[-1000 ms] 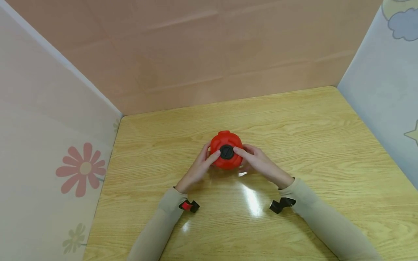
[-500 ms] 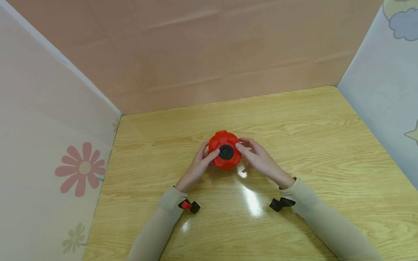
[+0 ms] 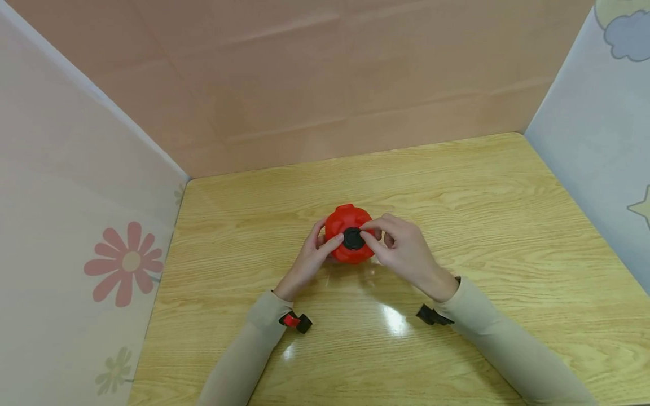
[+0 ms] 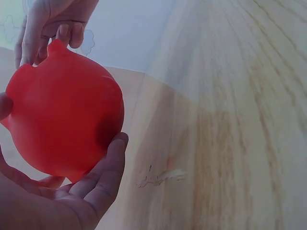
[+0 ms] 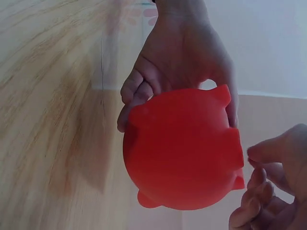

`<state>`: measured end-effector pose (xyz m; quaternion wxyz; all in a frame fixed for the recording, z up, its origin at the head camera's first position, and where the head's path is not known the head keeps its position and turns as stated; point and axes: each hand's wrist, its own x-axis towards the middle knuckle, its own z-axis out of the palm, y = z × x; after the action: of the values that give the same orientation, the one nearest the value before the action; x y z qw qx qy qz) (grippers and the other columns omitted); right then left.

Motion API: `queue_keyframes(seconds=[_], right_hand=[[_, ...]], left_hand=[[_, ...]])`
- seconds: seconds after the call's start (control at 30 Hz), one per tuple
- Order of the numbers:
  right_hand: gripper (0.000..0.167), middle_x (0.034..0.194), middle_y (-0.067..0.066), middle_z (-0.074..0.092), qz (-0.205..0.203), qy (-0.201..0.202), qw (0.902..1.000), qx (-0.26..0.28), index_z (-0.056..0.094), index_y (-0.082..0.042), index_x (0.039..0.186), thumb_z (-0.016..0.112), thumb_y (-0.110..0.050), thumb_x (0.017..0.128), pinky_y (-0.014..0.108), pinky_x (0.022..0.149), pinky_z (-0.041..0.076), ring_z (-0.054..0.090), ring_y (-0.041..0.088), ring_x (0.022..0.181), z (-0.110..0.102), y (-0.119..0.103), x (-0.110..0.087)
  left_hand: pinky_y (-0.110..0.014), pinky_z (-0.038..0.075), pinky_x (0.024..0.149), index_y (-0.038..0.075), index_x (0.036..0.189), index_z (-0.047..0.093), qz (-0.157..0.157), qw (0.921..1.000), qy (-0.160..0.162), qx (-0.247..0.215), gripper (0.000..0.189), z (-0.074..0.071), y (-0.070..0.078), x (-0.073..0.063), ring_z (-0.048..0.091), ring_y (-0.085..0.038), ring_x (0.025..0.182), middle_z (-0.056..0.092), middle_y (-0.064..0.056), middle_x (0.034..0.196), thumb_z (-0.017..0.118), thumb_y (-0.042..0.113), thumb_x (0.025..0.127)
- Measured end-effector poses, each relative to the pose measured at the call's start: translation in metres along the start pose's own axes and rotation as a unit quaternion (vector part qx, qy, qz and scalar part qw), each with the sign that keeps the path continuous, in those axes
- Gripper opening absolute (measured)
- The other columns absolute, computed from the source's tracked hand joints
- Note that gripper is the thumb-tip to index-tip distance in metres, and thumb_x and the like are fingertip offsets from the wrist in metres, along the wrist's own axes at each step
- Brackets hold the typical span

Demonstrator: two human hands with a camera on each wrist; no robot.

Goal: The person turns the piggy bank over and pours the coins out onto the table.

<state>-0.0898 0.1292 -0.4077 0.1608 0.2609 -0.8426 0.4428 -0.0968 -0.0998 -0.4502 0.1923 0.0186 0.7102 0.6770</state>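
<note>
A red, rounded piggy bank (image 3: 348,215) with short stubs is held above the table, its round black plug (image 3: 352,239) turned up toward the head camera. My left hand (image 3: 307,260) grips the bank's left side, thumb over the top by the plug and fingers curled beneath. In the left wrist view, the smooth red body (image 4: 67,110) rests against those fingers. My right hand (image 3: 410,251) has its thumb and index fingertips pinched together at the plug's right edge. The right wrist view shows that hand (image 5: 278,177) beside the stubs; the plug is hidden there.
A wood-grain table (image 3: 244,220) lies under both hands. A pinkish-brown wall (image 3: 325,84) closes off the back. Pale panels with printed flowers (image 3: 131,261) and a cloud (image 3: 629,36) stand at the left and right.
My right hand has let go of the bank's right side and brought its thumb and index finger together at the plug's edge. The left hand keeps its hold.
</note>
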Motion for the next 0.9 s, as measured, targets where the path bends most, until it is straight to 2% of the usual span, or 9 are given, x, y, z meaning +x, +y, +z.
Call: queue_keyframes(seconds=[0.17, 0.37, 0.53, 0.7, 0.9], right_hand=[[0.004, 0.066, -0.007, 0.055, -0.038, -0.012, 0.9962, -0.078, 0.082, -0.009, 0.086, 0.086, -0.008, 0.085, 0.018, 0.051, 0.035, 0.043, 0.004, 0.057, 0.004, -0.007, -0.001], [0.010, 0.061, -0.007, 0.055, -0.012, -0.021, 0.9907, -0.134, 0.083, -0.009, 0.082, 0.086, -0.018, 0.086, 0.020, 0.046, 0.031, 0.040, 0.004, 0.053, 0.006, -0.013, -0.003], [0.012, 0.059, -0.007, 0.057, 0.018, -0.022, 0.9876, -0.154, 0.084, -0.010, 0.084, 0.088, -0.022, 0.086, 0.021, 0.044, 0.030, 0.040, 0.005, 0.050, 0.007, -0.017, -0.004], [0.013, 0.058, -0.007, 0.057, 0.039, -0.022, 0.9856, -0.163, 0.085, -0.011, 0.085, 0.088, -0.024, 0.086, 0.022, 0.043, 0.029, 0.040, 0.006, 0.049, 0.008, -0.020, -0.003], [0.013, 0.061, -0.007, 0.058, 0.012, -0.020, 0.9870, -0.159, 0.083, -0.010, 0.085, 0.088, -0.022, 0.086, 0.021, 0.043, 0.028, 0.038, 0.004, 0.048, 0.007, -0.020, -0.003]], left_hand=[[-0.045, 0.057, 0.109, 0.019, 0.169, 0.025, 0.001, 1.0000, 0.008, 0.003, 0.075, 0.003, -0.001, 0.000, 0.070, -0.030, 0.124, 0.063, -0.021, 0.147, 0.063, 0.036, 0.106], [-0.040, 0.060, 0.099, 0.019, 0.169, 0.027, 0.014, 0.9999, 0.009, 0.001, 0.075, 0.006, 0.000, -0.001, 0.070, -0.028, 0.120, 0.062, -0.023, 0.146, 0.065, 0.031, 0.105], [-0.036, 0.061, 0.095, 0.020, 0.168, 0.028, 0.017, 0.9998, 0.012, 0.006, 0.074, 0.008, 0.001, -0.002, 0.072, -0.025, 0.113, 0.064, -0.023, 0.141, 0.066, 0.030, 0.105], [-0.035, 0.061, 0.094, 0.022, 0.168, 0.029, 0.026, 0.9996, 0.012, 0.008, 0.073, 0.009, 0.001, -0.003, 0.073, -0.027, 0.114, 0.065, -0.021, 0.142, 0.066, 0.031, 0.105], [-0.038, 0.060, 0.099, 0.020, 0.169, 0.026, 0.033, 0.9993, 0.012, 0.010, 0.075, 0.009, 0.001, -0.002, 0.071, -0.029, 0.119, 0.064, -0.023, 0.144, 0.065, 0.030, 0.106]])
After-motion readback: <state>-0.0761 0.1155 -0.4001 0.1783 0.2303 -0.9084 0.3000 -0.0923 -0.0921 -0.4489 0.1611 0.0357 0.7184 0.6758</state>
